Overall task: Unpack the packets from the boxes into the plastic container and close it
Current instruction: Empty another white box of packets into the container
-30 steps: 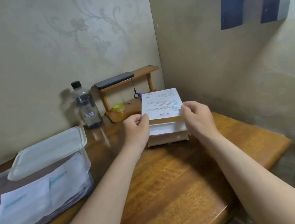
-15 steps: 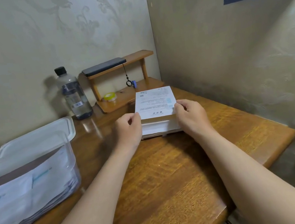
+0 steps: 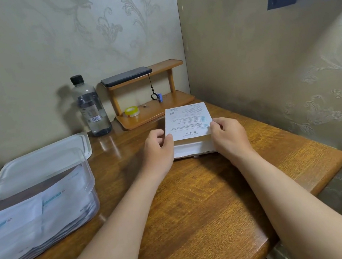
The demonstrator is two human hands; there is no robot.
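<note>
A plastic container (image 3: 84, 211), packets (image 3: 11, 223) stacked inside and its lid (image 3: 42, 164) lying loose on top, sits at the near left of the tabletop (image 3: 200, 203). Farther back, the left grip (image 3: 157, 147) and right grip (image 3: 230, 135) pinch the near corners of a white box (image 3: 187, 122), with a water bottle (image 3: 92, 110) and wooden shelf (image 3: 155, 111) beyond.

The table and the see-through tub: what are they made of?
The table looks like wood with a glossy varnish: brown grain shows and light glints off it. The tub looks like clear, smooth plastic: the packets show through its wall. Its lid looks like cloudier plastic.
</note>
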